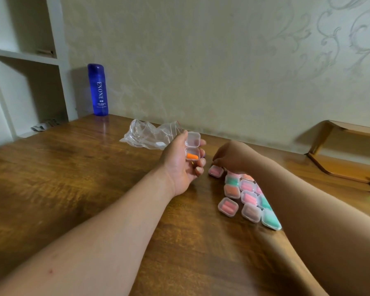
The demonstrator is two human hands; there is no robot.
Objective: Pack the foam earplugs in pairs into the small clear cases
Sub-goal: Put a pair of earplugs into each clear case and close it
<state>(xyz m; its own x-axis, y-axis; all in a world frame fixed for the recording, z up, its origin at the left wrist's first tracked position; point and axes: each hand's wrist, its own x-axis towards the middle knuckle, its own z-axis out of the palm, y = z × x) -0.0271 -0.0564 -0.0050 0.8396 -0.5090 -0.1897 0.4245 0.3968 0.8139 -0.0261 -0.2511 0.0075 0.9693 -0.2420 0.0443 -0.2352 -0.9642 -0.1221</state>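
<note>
The left hand [183,162] holds an open case [192,147] with one orange earplug [192,156]; the right hand [231,158], fingers curled at the table [73,178], apparently fetches its mate.

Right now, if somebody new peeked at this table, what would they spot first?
Probably the left hand in the middle, its grip around an open clear case with one orange earplug inside. Next, the bunch of closed cases filled with pink and green earplugs, lying by the right hand on the brown table. Then the tall blue bottle standing at the back left by the wall.
</note>
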